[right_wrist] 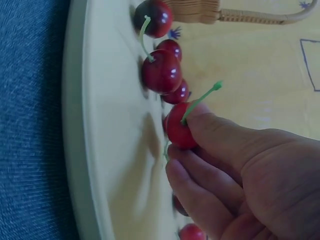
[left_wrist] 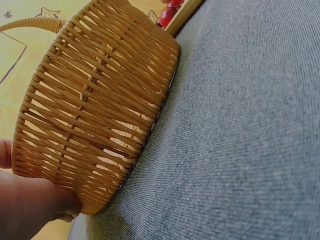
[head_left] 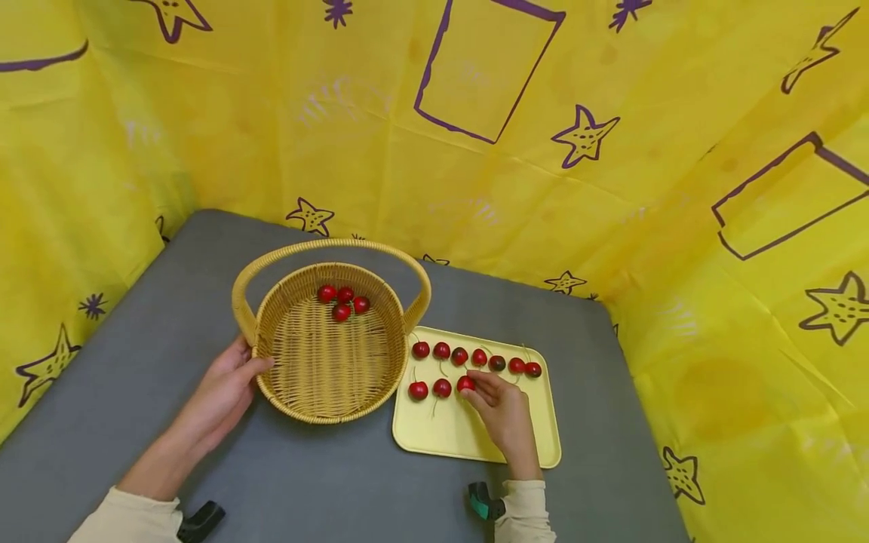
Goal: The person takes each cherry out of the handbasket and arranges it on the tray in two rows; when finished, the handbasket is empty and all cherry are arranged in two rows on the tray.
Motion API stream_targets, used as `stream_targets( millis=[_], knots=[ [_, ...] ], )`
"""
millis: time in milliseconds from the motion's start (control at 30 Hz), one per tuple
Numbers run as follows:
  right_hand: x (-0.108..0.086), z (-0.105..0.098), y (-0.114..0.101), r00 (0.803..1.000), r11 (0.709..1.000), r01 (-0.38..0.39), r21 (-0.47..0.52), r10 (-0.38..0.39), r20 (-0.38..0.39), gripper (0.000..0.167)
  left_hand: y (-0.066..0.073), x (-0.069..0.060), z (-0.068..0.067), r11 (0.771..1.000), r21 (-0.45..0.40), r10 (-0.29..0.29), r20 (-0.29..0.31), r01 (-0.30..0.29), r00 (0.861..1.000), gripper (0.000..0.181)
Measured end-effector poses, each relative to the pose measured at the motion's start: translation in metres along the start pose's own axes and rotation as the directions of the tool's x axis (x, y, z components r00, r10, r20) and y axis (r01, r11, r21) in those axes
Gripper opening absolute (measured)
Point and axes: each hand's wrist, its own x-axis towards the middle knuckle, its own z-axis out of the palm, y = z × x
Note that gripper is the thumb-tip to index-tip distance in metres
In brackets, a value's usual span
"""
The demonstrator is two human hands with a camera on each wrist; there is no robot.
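My left hand (head_left: 224, 385) grips the left rim of a round wicker basket (head_left: 329, 369), thumb over the edge and the other fingers outside. In the left wrist view the basket's woven side (left_wrist: 95, 100) fills much of the frame. Several dark red cherries (head_left: 342, 311) lie together at the far side inside it. Over the pale yellow tray (head_left: 448, 437), my right hand (head_left: 502, 415) pinches a cherry (right_wrist: 181, 127) between thumb and fingers, its green stem pointing up. More cherries (head_left: 441, 351) sit on the tray in two rows.
The basket's tall arched handle (head_left: 333, 243) rises over its far side. The tray stands directly right of the basket on a grey cloth-covered table (head_left: 326, 483). Yellow patterned curtains (head_left: 380, 166) enclose the back and sides.
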Motion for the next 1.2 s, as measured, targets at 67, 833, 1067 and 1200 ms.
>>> stream_targets(
  millis=[67,833,1067,1200],
  knots=[
    [0.000,0.000,0.001,1.000,1.000,0.005,-0.011,-0.005,0.006,0.036,-0.002,0.000,0.000,1.000,-0.001,-0.003,0.002,0.003,1.000,0.076],
    [0.016,-0.021,-0.052,0.989,0.987,0.142,-0.079,-0.145,-0.025,0.037,0.002,0.005,-0.003,1.000,0.007,0.004,-0.016,-0.004,1.000,0.075],
    [0.021,-0.007,-0.102,0.967,0.967,0.244,0.071,-0.249,0.063,0.029,0.000,-0.002,0.005,0.999,0.035,-0.036,-0.021,0.036,0.999,0.075],
    [0.036,0.018,-0.129,0.937,0.944,0.301,0.136,-0.319,0.141,0.029,0.003,-0.002,0.007,0.999,0.041,-0.016,-0.019,0.016,1.000,0.075]
  ],
)
